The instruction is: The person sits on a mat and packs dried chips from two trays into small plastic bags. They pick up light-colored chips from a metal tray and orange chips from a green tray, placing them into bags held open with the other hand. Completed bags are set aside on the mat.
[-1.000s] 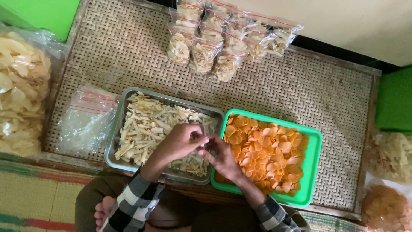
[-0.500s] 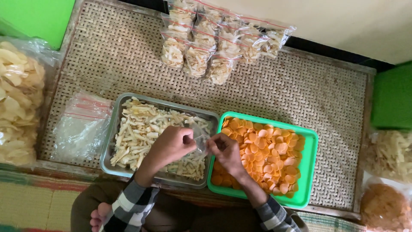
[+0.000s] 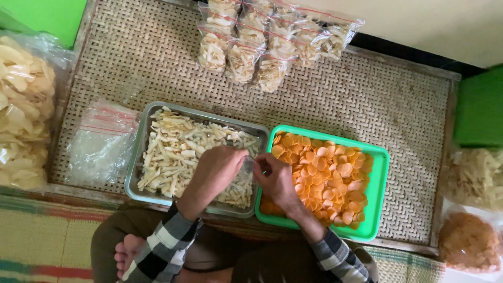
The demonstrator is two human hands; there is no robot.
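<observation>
Between our two hands we pinch a small clear plastic bag, thin and nearly see-through, held over the seam where two trays meet. Its shape is too crumpled and hidden to tell a long axis or which way its mouth points. Our left hand closes its fingers on the bag from above the metal tray, a grey rectangle filled with pale strip-shaped crackers. Our right hand has its grip shut on the bag's other edge, over the green plastic tray heaped with round orange chips. Both trays sit side by side, touching, on a woven rattan surface. A stack of empty clear bags lies just left of the metal tray. At the far edge lie filled, sealed bags of crackers. A big sack of pale chips stands at left. We sit cross-legged, in checked sleeves, on a striped mat.
</observation>
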